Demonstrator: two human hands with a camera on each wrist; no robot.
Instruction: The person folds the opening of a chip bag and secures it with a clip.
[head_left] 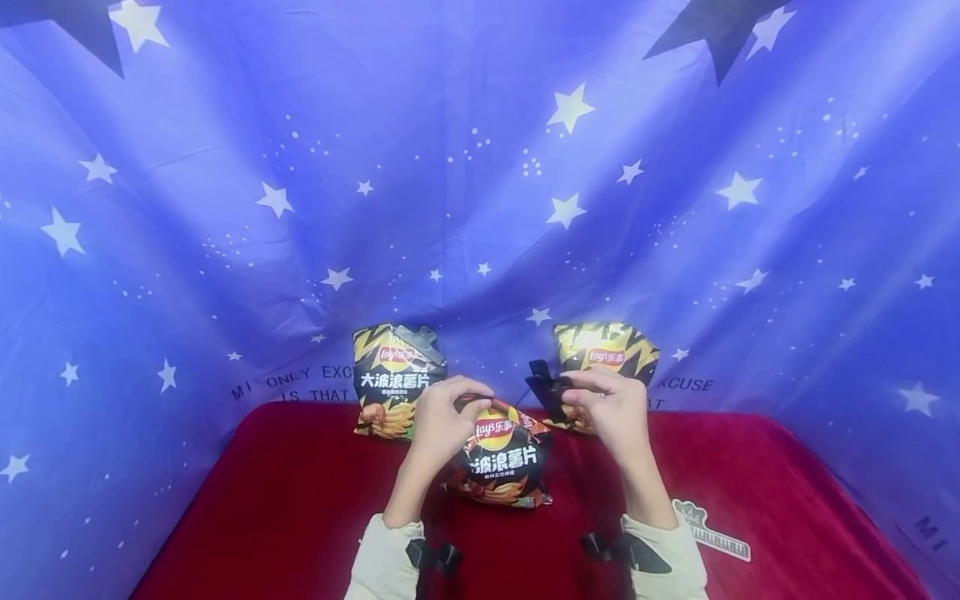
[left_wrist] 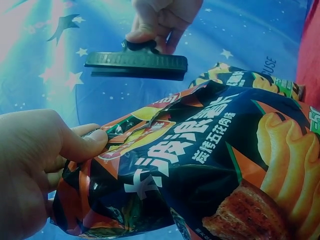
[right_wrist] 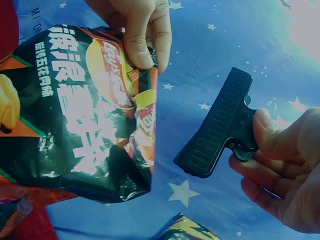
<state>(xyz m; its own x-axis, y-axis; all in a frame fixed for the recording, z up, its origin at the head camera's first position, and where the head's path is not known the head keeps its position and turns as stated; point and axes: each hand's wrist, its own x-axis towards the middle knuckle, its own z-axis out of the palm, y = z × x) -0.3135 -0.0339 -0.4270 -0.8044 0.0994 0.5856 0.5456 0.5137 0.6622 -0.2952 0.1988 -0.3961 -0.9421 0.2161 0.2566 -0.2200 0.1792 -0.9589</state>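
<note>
My left hand [head_left: 446, 417] pinches the folded-over top of a black and orange chip bag [head_left: 502, 458] between thumb and fingers. That bag stands at the middle of the red-covered table, printed front toward me. Just right of its top, my right hand [head_left: 617, 412] holds a black bag clip [head_left: 546, 390] by its handles. In the right wrist view the wide ribbed clip [right_wrist: 217, 127] is apart from the bag's folded edge [right_wrist: 147, 125]. Seen from the left wrist, a narrow gap shows along the long edge of the clip [left_wrist: 137, 65].
Behind on the left stands a yellow and black chip bag [head_left: 386, 379] with a grey clip [head_left: 422, 343] at its top. A similar bag [head_left: 600, 342] stands behind my right hand. A keyboard-patterned flat piece [head_left: 720, 540] lies at right. A blue star-printed curtain [head_left: 450, 225] surrounds the table [head_left: 300, 500].
</note>
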